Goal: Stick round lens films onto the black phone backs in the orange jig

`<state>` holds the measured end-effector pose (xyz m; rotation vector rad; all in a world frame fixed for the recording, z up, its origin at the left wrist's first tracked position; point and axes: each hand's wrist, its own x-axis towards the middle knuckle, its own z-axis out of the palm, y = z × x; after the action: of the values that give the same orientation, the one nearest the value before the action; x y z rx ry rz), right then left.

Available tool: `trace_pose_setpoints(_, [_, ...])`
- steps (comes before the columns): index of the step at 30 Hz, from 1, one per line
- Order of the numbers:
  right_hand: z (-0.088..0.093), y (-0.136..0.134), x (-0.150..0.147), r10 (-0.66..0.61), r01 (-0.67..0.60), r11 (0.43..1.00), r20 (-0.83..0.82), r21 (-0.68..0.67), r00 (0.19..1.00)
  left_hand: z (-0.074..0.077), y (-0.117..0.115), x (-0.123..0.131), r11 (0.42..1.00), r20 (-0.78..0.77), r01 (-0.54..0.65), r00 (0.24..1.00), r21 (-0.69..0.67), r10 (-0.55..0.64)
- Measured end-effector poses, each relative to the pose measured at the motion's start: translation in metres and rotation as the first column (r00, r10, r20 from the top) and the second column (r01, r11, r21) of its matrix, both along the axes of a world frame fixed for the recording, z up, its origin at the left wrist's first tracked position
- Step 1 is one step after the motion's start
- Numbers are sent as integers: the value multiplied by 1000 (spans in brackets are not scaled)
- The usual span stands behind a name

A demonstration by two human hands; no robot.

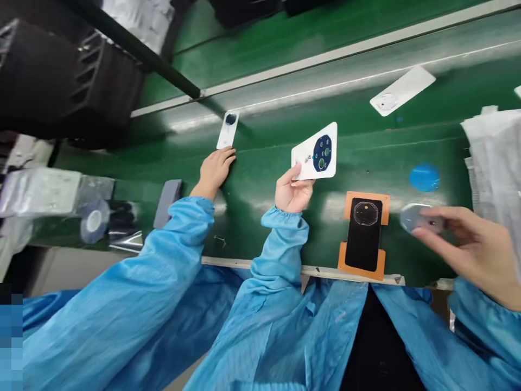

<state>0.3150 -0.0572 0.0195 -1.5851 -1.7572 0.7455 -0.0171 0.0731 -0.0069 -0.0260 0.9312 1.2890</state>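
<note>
My left hand (293, 193) pinches a white phone back cover (303, 157) by its lower edge, above the green work surface (260, 217). On the cover is a dark blue eight-sided camera area with several holes. In my right hand (476, 239), thumb and fingers grip a greyish, roughly eight-sided disc (413, 218), blurred at the edge. Between my hands lies an orange fixture (344, 263) bearing a black phone-shaped plate (364, 244) with a ring outline at its top. A round blue film piece (424, 177) lies above the disc.
A co-worker's hand (214, 171) touches another white cover (228, 130) at left. One more white cover (402, 91) lies at upper right, above a whitish stack (494, 163). A grey phone-shaped piece (167, 202) and tape roll (95, 221) lie left. A dark post (163, 68) slants over the bench.
</note>
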Motion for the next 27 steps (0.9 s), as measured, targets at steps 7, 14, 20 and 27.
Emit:
trace_pose_setpoints(7, [-41, 46, -55, 58, -153, 916, -254, -370, 966, -20, -4, 3, 997, 127, 73, 989, -1, -72])
trace_pose_setpoints(14, [-49, 57, -56, 144, -138, 894, -18, -427, 989, -24, -9, 12, 992, 80, 121, 989, 29, -123])
trace_pose_setpoints(20, [-45, 69, -46, 269, -240, 836, -13, -494, 963, -21, -15, 20, 968, 95, 249, 964, -8, -247])
trace_pose_setpoints(27, [-49, 71, -59, 170, -117, 951, 169, -286, 971, -32, -20, 23, 947, 13, 321, 947, 1, -321])
